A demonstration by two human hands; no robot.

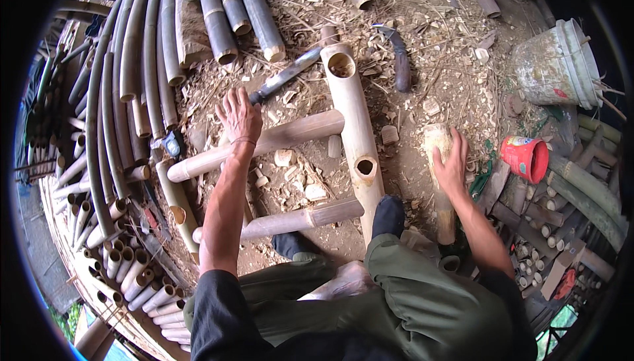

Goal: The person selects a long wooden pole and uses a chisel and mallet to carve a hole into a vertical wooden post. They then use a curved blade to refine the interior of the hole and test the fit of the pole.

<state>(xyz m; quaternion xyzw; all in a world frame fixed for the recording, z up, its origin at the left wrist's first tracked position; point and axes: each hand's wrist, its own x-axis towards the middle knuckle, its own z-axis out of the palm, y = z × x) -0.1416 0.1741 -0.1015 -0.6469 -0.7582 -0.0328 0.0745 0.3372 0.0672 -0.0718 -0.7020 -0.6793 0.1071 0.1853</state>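
Observation:
A bamboo frame lies on the ground before me. Its thick pale post (356, 123) has round holes cut in it, and two rails, an upper rail (290, 134) and a lower rail (297, 221), meet it from the left. My left hand (239, 118) is over the left part of the upper rail, fingers spread and holding nothing. Close to its fingertips lies a grey bar-shaped tool (290, 73) with a dark end. My right hand (452, 166) is at a wooden club (444, 212) with a pale, rough upper end; its fingers are apart, not wrapped round the club.
Beyond the post lies a curved knife (399, 57) with a dark handle. Long bamboo poles (142, 37) fill the left. A white bucket (548, 64) and a red tub (525, 159) stand right. Wood chips litter the dirt. A shorter bamboo post (173, 192) lies left.

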